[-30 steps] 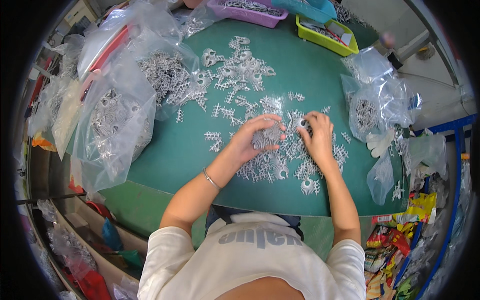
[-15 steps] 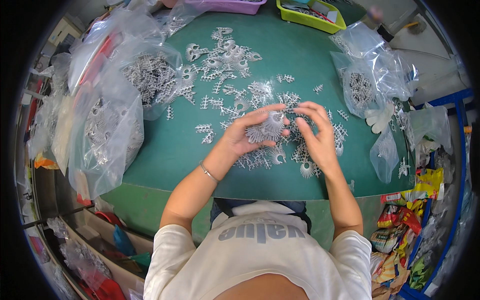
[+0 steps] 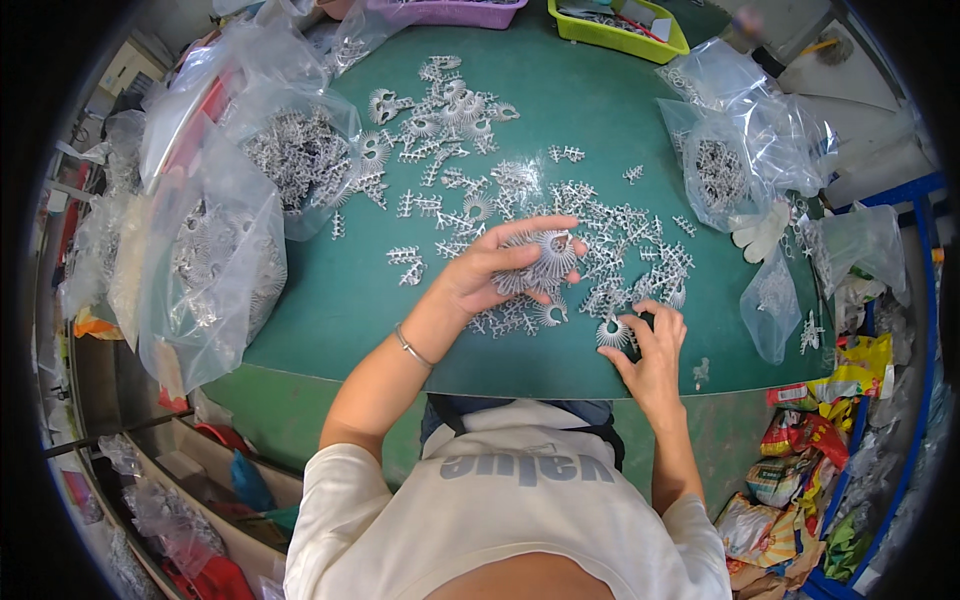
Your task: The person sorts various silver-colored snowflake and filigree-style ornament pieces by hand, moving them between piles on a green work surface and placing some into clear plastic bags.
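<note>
Several silvery, fan-shaped metal pieces (image 3: pixel 553 258) lie stacked together in my left hand (image 3: pixel 480 268), whose fingers and thumb are closed round them just above the table. Lower and to the right, my right hand (image 3: pixel 652 352) has its thumb and fingertips on either side of a single fan-shaped metal piece (image 3: pixel 612 334) at the near edge of the pile. Between and beyond my hands spreads a loose heap of small branched metal pieces (image 3: pixel 605 245). More fan-shaped pieces (image 3: pixel 465 108) are mixed with branched ones farther back.
Clear plastic bags of metal pieces (image 3: pixel 297 155) stand at the left of the green table (image 3: pixel 340 330). On the right lie another bag (image 3: pixel 722 175), a white glove (image 3: pixel 760 232) and a small bag (image 3: pixel 772 310). Purple (image 3: pixel 450 12) and yellow-green trays (image 3: pixel 620 35) stand at the back.
My right hand has moved away from the left one, down toward me, to a fan-shaped piece on the table. The left hand stays nearly in place with its stack.
</note>
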